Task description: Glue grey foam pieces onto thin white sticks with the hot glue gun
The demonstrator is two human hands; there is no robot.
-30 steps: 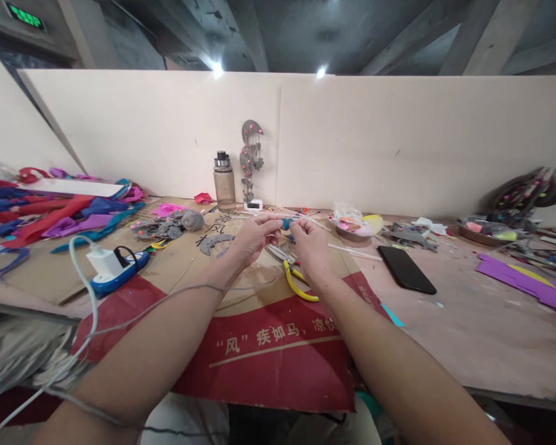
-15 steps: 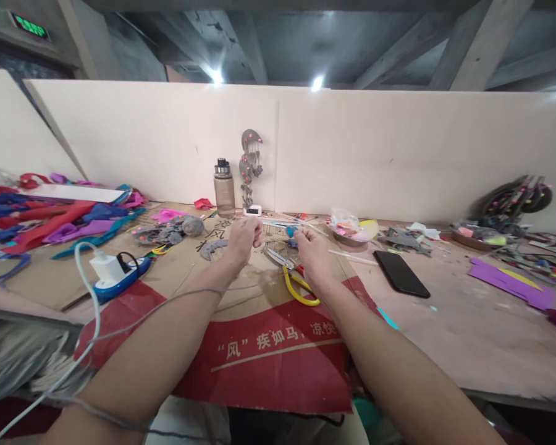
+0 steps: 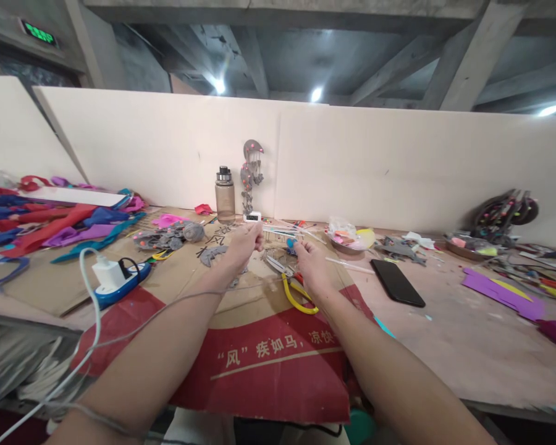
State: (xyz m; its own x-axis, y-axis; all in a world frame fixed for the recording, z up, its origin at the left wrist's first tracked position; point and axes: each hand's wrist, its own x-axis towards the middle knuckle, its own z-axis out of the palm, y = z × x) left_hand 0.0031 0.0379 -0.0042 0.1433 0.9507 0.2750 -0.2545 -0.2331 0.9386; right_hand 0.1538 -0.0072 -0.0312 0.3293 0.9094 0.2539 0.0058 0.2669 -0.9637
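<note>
My left hand (image 3: 249,243) is raised over the cardboard, its fingers closed in a pinch. Whatever may be between them is too small to make out. To its right, my right hand (image 3: 311,262) is closed on a small blue piece (image 3: 291,243) that sticks out past the thumb and forefinger. Below the right hand lie scissors (image 3: 297,303) with yellow and red handles, blades pointing up and left. A grey crescent-shaped felt piece (image 3: 212,254) rests on the cardboard sheet (image 3: 269,383) left of my left hand. A grey yarn strand (image 3: 185,298) crosses my left forearm.
A water bottle (image 3: 225,196) and a small white digital clock (image 3: 252,217) stand by the partition. Grey yarn (image 3: 193,232) and a blue power strip (image 3: 120,289) lie left. Rightward are a bowl of scraps (image 3: 347,244), a black phone (image 3: 397,282) and purple felt (image 3: 500,293).
The camera view has tilted slightly, so the scene sits a little lower. Both hands keep nearly the same pose and distance apart, the right still on the blue piece.
</note>
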